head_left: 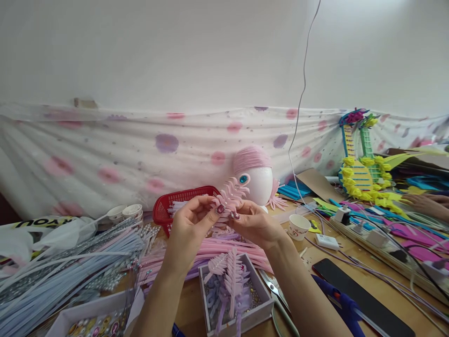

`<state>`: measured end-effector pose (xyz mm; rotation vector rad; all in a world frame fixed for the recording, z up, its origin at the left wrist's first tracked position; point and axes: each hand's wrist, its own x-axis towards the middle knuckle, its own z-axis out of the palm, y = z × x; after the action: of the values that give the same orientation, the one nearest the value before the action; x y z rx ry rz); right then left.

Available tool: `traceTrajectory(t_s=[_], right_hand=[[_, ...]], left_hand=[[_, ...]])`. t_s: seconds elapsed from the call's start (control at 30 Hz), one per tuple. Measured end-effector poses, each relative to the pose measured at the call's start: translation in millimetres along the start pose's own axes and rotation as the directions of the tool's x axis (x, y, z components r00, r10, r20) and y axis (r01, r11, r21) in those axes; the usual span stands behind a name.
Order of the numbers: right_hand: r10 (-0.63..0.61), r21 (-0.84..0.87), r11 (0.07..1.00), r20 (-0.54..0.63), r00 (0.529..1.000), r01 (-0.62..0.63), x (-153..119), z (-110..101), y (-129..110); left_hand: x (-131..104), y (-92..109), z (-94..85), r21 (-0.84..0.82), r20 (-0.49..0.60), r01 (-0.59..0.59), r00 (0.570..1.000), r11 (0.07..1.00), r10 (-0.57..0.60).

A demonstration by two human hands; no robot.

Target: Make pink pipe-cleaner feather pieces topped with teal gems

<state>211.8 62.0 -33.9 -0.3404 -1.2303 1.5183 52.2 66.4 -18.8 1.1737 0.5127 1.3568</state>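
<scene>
Between both hands, above the middle of the table, is a pink feather-shaped ornament with a blue gem near its tip. My left hand pinches its left side with thumb and fingers. From the right, my right hand closes on its lower part, the fingertips close to the left thumb. Below the hands, a white box carries more pink and lilac feather-shaped pieces over small beads. Bundles of pink strips lie behind that box, and a red basket stands behind my left hand.
A white foam head wrapped in pink stands at the back. Pliers, a blue glue gun, a phone, a paper cup and a power strip lie right. Pale blue strips fill the left. Another person's hand shows far right.
</scene>
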Motion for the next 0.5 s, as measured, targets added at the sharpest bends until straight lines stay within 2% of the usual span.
traceTrajectory(t_s=[0.1, 0.27, 0.5], right_hand=[[-0.031, -0.018, 0.999, -0.015, 0.999, 0.031, 0.7, 2.2, 1.1], [-0.056, 0.013, 0.998, -0.009, 0.998, 0.056, 1.1, 6.8, 2.6], [-0.121, -0.002, 0.993, -0.036, 0.992, 0.121, 1.2, 11.2, 2.3]], left_hand=[[-1.9, 1.5, 5.1, -0.082, -0.025, 0.041, 0.999, 0.996, -0.043], [-4.6, 1.2, 10.9, -0.197, -0.005, 0.155, 0.987, 0.968, -0.159], [-8.5, 0.1, 17.3, -0.232, -0.024, 0.107, 0.993, 0.967, -0.116]])
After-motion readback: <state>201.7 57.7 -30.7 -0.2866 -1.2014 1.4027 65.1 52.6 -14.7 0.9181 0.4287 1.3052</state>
